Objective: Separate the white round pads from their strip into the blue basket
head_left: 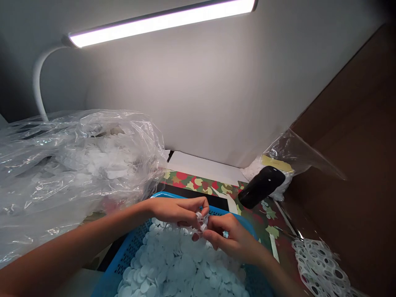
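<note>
My left hand [181, 209] and my right hand [230, 236] meet above the far part of a blue plastic basket [123, 258]. Between their bent fingers is a small white plastic piece [202, 222], gripped from both sides. It seems to have ring-like openings, but the fingers partly cover it. Below the hands, a heap of thin, round white discs [176, 264] fills the basket.
A large clear bag [102, 161] of white pieces stands left. Right of the basket are a black cylindrical object [261, 186], a smaller clear bag [287, 152] and white ring-patterned scraps [320, 266]. A lamp [163, 22] shines overhead.
</note>
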